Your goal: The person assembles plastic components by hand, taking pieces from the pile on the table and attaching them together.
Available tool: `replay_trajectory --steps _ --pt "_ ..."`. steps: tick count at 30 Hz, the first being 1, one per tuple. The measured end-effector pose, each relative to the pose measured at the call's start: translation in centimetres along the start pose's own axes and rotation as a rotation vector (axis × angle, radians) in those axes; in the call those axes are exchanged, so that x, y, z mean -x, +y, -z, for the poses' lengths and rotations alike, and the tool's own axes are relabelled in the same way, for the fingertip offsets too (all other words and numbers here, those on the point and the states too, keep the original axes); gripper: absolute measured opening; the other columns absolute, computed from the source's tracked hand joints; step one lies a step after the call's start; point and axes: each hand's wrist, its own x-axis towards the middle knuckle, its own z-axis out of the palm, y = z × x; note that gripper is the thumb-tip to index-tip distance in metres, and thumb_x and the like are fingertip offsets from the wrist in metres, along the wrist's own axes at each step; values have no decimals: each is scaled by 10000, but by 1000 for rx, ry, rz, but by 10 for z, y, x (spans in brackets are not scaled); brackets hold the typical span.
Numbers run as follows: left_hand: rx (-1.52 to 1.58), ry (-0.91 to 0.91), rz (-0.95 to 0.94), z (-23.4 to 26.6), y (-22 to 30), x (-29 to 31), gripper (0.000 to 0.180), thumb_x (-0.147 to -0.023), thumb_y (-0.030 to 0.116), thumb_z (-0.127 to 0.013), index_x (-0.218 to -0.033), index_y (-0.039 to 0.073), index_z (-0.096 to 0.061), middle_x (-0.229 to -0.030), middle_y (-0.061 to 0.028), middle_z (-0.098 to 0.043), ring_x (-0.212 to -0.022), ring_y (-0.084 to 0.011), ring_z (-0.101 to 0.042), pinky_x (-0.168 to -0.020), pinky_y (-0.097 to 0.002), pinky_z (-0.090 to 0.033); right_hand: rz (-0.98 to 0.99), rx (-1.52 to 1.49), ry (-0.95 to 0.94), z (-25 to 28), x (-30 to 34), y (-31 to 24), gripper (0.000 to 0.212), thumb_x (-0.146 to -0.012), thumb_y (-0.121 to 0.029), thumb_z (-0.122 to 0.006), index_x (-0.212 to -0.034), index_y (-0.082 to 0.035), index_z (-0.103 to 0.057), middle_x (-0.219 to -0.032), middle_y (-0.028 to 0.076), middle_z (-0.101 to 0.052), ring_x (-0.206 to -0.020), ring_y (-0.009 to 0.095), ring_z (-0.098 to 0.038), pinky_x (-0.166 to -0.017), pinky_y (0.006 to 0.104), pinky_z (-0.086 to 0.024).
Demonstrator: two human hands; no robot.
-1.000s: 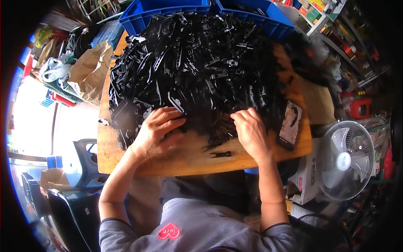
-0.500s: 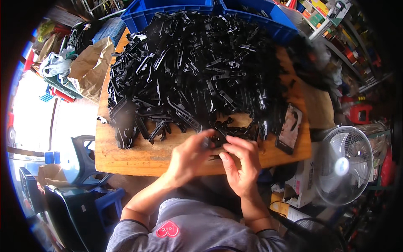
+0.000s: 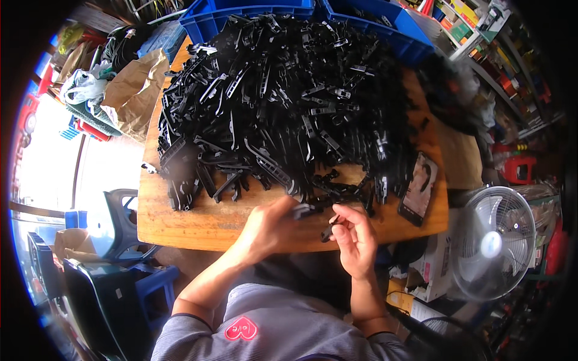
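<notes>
A large heap of slim black plastic parts [image 3: 265, 102], some ladder-like with shiny edges, covers most of the wooden table [image 3: 198, 227]. At the near edge of the heap, my right hand [image 3: 358, 243] pinches a small black plastic piece [image 3: 329, 231] between thumb and fingers. To its left, my left hand [image 3: 265, 227] is closed, its fingertips smeared by motion around a blurred dark plastic part [image 3: 305, 210]. The two hands are slightly apart. Several loose black parts [image 3: 337, 188] lie on the wood just beyond them.
A phone [image 3: 419, 188] lies at the table's right edge. Two blue bins [image 3: 247, 17] stand behind the heap. A fan [image 3: 490, 242] is to the right, a brown paper bag [image 3: 137, 90] and a plastic chair [image 3: 117, 225] to the left.
My hands were close together and have drawn apart. The right hand has come slightly nearer to me and turned, so the small black piece in its fingers now shows.
</notes>
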Motion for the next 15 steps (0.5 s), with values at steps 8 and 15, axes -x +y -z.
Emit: replay_trajectory --steps 8,15 --pt "61 -140 -41 -17 4 0 283 -769 102 -602 -1029 17 -531 -758 -220 -603 -735 -399 -601 -623 -429 -458 44 -201 5 2 2 -3 191 -842 -8 -600 -1023 33 -553 -987 118 -554 -853 163 -585 -724 253 -492" --pt "12 -164 -98 -17 22 5 343 -753 197 -679 -987 6 -516 -773 -201 -594 -744 -385 -595 -607 -424 -460 148 109 88 6 8 -5 224 -768 -40 -697 -966 11 -606 -884 111 -614 -789 181 -605 -672 260 -486"
